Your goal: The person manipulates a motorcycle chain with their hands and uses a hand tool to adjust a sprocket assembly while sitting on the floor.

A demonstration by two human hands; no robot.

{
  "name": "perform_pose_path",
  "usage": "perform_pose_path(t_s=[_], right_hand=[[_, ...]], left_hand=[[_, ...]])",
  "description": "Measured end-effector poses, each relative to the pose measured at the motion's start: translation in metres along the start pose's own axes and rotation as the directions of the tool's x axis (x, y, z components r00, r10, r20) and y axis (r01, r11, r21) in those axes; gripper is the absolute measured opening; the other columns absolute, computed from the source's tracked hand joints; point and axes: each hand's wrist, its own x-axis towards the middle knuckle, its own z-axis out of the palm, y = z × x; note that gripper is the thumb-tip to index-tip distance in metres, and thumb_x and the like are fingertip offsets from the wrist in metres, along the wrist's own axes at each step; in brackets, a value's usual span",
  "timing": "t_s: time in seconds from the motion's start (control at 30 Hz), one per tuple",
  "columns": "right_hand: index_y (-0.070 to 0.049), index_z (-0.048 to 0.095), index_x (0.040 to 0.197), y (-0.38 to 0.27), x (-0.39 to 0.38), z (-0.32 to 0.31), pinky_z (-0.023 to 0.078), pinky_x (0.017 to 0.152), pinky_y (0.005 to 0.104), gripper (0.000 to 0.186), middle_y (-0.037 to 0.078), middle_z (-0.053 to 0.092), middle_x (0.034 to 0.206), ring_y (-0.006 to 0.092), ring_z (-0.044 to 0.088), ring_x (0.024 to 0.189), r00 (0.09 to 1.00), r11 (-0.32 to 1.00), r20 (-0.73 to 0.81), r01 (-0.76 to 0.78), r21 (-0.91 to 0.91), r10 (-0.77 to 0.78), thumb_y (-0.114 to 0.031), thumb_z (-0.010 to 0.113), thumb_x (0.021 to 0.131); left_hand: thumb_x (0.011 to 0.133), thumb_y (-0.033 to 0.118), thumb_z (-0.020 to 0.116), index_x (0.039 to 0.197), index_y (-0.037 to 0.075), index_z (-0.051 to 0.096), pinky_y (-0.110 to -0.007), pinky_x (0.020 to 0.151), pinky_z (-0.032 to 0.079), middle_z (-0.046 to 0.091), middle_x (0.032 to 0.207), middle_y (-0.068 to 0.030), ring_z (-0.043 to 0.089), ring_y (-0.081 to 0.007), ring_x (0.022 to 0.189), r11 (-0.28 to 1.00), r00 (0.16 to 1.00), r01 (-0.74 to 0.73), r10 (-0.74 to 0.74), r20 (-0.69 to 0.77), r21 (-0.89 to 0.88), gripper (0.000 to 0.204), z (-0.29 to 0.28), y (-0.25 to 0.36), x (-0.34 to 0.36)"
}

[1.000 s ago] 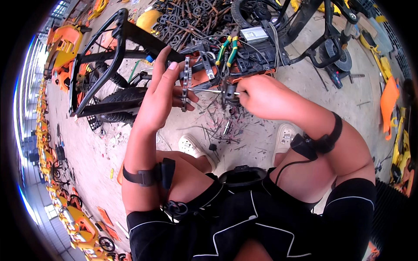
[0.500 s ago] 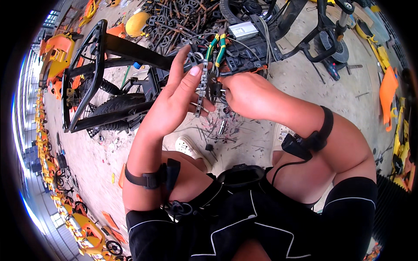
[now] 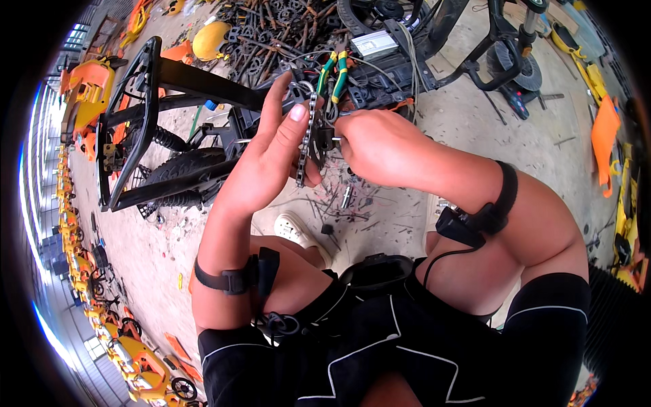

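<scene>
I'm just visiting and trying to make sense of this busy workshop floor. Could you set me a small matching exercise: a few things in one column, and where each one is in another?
Things:
1. chain
2. pliers
3. yellow helmet
4. black frame

Places:
A. lying far back on the floor, upper left of the view
B. hanging between the left hand and the right hand
C. standing left of the hands
D. just behind the hands, green and yellow handles

Pairs: 1-B, 2-D, 3-A, 4-C

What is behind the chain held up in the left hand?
Behind the chain sit green-handled pliers, grey cables and a black frame. The left hand and right hand cover whatever part the chain is attached to.
</scene>
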Motion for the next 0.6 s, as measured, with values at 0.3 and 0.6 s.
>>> perform_pose_path(t_s=[0.3, 0.6], right_hand=[[0.004, 0.067, 0.098, 0.000, 0.002, 0.005, 0.054, 0.085, 0.0547, 0.017, 0.026, 0.071, 0.099, 0.0471, 0.069, 0.095, 0.997, 1.000, -0.072, 0.022, 0.008, -0.021, -0.009, 0.059, 0.093], [0.004, 0.067, 0.102, 0.002, 0.003, 0.011, 0.054, 0.086, 0.0536, 0.018, 0.026, 0.071, 0.099, 0.0464, 0.069, 0.099, 0.997, 0.996, -0.083, 0.016, 0.086, -0.009, -0.010, 0.058, 0.094]], left_hand=[[0.110, 0.058, 0.044, 0.169, 0.012, 0.008, -0.031, 0.063, 0.056, 0.047, 0.152, -0.0186, 0.069, -0.0194, 0.069, 0.998, 0.999, 0.026, -0.027, -0.020, -0.060, 0.083, -0.005, -0.003, 0.002], [0.110, 0.052, 0.051, 0.167, 0.007, 0.008, -0.030, 0.063, 0.056, 0.061, 0.140, -0.0143, 0.068, -0.0172, 0.067, 0.999, 0.999, 0.043, -0.042, -0.033, 0.027, 0.085, -0.003, 0.001, 0.001]])
